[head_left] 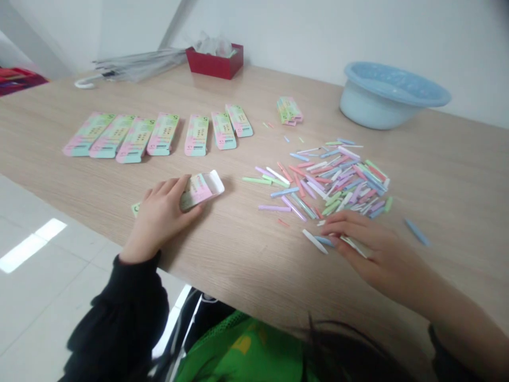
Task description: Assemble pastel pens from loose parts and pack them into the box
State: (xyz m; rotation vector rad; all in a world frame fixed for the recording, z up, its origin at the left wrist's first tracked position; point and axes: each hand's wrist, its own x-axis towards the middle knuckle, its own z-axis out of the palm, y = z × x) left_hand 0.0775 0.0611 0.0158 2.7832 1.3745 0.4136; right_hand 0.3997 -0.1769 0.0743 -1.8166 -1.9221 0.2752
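My left hand is wrapped over a pastel box lying on the wooden table; the box's open white end faces right. My right hand is at the near edge of a pile of pastel sticks, with thumb and fingers pressed together. What lies between its fingertips is hidden or too small to make out. A blue stick and a white stick lie beside the fingertips, and a pale stick shows beneath the hand.
Several pastel boxes stand in a row at the left, with a small stack behind the pile. Farther back are a folded clear umbrella, a red box and a light blue basin. A blue stick lies at the right.
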